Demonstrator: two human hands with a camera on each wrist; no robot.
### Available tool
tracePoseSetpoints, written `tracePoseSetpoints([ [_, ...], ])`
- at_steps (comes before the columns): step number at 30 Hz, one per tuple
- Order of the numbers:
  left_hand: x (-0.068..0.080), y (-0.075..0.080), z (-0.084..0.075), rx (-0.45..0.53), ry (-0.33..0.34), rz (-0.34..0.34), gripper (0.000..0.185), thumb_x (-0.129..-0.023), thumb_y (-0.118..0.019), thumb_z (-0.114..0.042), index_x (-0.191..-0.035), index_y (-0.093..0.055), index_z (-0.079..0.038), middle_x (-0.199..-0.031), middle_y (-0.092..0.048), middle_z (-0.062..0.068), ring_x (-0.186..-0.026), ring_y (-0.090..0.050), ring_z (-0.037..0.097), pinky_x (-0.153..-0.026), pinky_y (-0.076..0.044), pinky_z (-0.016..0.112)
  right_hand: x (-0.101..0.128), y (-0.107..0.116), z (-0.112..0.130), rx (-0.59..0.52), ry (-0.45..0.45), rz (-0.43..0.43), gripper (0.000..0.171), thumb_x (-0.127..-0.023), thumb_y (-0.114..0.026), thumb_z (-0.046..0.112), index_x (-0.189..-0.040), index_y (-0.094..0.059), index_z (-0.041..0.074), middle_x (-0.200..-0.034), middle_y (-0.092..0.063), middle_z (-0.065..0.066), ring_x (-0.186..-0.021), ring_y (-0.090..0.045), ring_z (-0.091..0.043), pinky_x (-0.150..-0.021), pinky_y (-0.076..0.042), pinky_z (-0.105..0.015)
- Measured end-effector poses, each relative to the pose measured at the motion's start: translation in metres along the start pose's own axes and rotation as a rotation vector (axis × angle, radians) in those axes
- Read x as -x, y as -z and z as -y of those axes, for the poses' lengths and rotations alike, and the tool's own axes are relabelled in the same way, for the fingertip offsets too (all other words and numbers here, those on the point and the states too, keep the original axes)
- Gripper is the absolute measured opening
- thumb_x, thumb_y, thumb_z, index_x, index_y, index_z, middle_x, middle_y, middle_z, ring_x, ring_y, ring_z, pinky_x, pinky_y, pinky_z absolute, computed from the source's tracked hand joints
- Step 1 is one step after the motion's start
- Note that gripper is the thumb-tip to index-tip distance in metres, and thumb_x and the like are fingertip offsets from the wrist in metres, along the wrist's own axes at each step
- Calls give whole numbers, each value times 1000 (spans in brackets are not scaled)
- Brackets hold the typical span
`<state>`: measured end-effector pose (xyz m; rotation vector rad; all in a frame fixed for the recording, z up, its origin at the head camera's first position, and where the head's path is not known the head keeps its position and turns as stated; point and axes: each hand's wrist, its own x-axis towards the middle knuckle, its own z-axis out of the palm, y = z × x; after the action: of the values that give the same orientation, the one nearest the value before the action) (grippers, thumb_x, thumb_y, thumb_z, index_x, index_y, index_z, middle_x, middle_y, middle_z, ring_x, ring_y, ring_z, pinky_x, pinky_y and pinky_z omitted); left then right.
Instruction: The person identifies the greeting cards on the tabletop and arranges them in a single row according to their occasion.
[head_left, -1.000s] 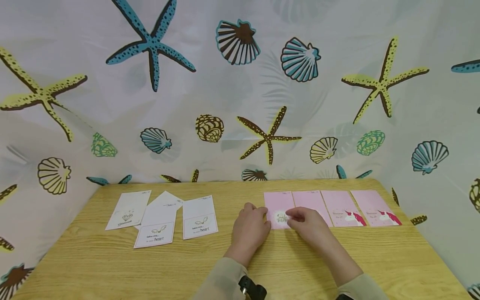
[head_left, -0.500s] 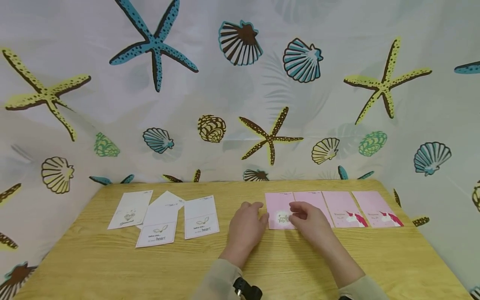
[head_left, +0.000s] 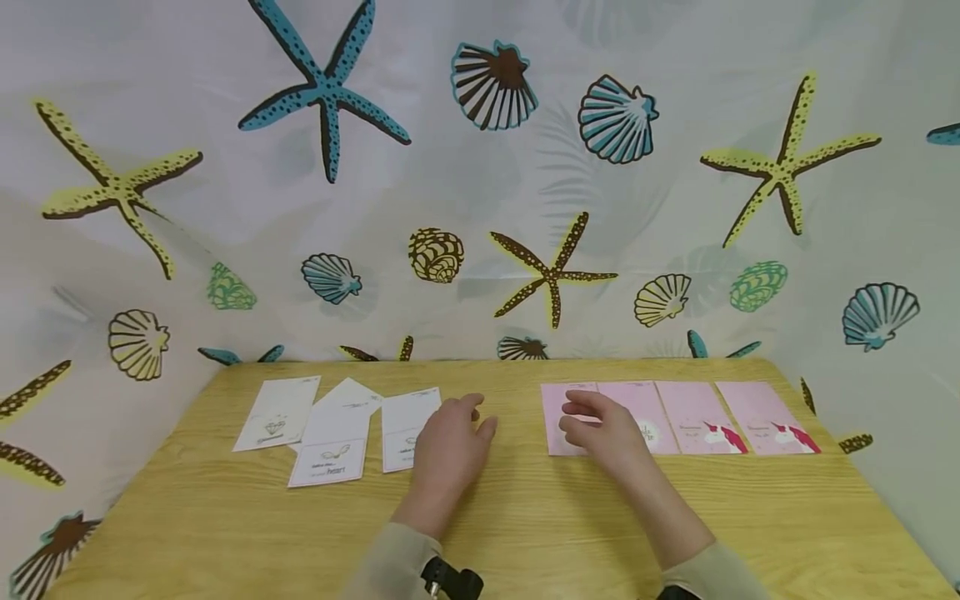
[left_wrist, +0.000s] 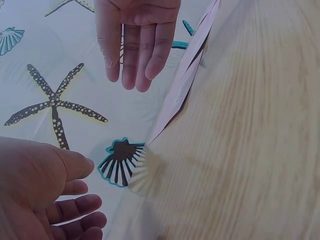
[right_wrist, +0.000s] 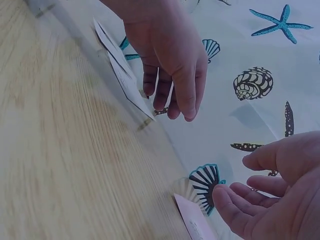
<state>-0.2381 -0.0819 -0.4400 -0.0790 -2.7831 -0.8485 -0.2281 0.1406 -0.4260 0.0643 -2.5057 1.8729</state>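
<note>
Four pink cards lie in a row at the table's back right; the leftmost pink card sits partly under my right hand, whose fingers are loosely spread over it and hold nothing. My left hand hovers with relaxed fingers over the wood, beside the right-hand white card. The right wrist view shows the left hand hanging fingers-down next to the white cards, gripping nothing. In the left wrist view, the right hand has straight fingers above the edge-on pink cards.
Two more white cards lie at the back left, overlapping a little. Pink unicorn cards end the row on the right. A seashell-print curtain closes off the wooden table at the back and sides.
My left hand has left the leftmost pink card's edge and moved left, close to the white cards. My right hand has stayed over the pink cards, its fingers now spread looser.
</note>
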Motion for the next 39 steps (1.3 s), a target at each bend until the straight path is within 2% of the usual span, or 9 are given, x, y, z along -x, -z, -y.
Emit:
tracePoseSetpoints([
  [8,8,27,27,-18,7,-31,41,-106,-75,-23,-142,-71,-3,-116,-75,12,-100,-73,33,-80,-60,51,-1,-29,10,-50,16,30,45,-107,-71,13,-148,-65,-4,-133,-72,-20,-116,-75,-36,-94,-63,-44],
  [14,13,46,47,-21,37,-48,42,-107,-73,-23,-144,-70,-3,-119,-75,14,-105,-73,37,-83,-60,55,-3,-52,13,-94,51,65,41,-110,-69,13,-145,-65,-7,-129,-72,-19,-115,-75,-38,-95,-63,-43],
  [19,17,55,63,-21,76,-56,45,-107,-72,-24,-146,-68,-1,-121,-75,16,-107,-72,39,-86,-58,56,-3,-65,16,-73,46,101,43,-110,-69,18,-147,-65,-4,-131,-72,-17,-114,-75,-42,-99,-61,-46],
  [24,21,65,77,-31,104,-57,47,-108,-72,-24,-147,-66,1,-121,-74,18,-105,-71,39,-84,-58,57,-5,-78,17,-65,49,126,44,-111,-69,21,-148,-65,-3,-134,-72,-16,-115,-75,-41,-99,-61,-45],
  [33,22,71,98,-37,127,-54,49,-107,-71,-24,-147,-65,4,-120,-73,21,-105,-69,42,-86,-57,61,-9,-96,18,-81,42,171,47,-111,-68,20,-149,-62,-6,-136,-70,-17,-120,-70,-30,-97,-61,-41],
  [39,22,71,104,-45,140,-55,47,-106,-73,-22,-144,-66,6,-115,-73,21,-102,-69,42,-85,-57,61,-8,-108,21,-104,23,201,49,-110,-69,20,-151,-60,-7,-140,-68,-18,-126,-67,-31,-98,-61,-40],
])
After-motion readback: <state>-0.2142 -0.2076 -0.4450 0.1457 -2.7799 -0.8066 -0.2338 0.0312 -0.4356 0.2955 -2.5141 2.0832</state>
